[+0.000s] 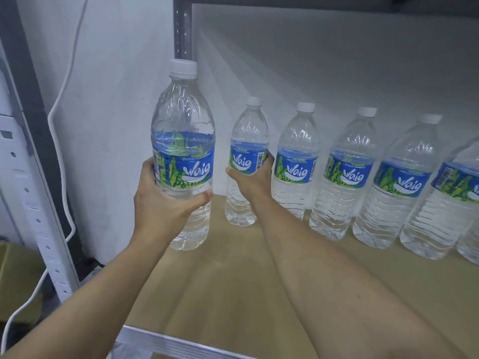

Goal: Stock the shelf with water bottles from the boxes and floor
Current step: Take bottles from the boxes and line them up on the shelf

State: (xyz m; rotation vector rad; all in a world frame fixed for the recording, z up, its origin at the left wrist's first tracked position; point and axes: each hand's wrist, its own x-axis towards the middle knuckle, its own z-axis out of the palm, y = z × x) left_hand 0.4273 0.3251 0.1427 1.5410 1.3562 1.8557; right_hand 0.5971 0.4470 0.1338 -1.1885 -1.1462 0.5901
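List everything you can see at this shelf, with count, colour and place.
held bottle: one, clear with white cap and blue-green label, at the shelf's left end.
row bottles: at least five, same colours, along the shelf's back.
shelf board: one, tan, under the row.
shelf upright: one, grey, back left.
cable: one, white, on the left wall.
cardboard box: one, brown, lower left.
left hand: one, grips the held bottle.
right hand: one, grips the leftmost row bottle.
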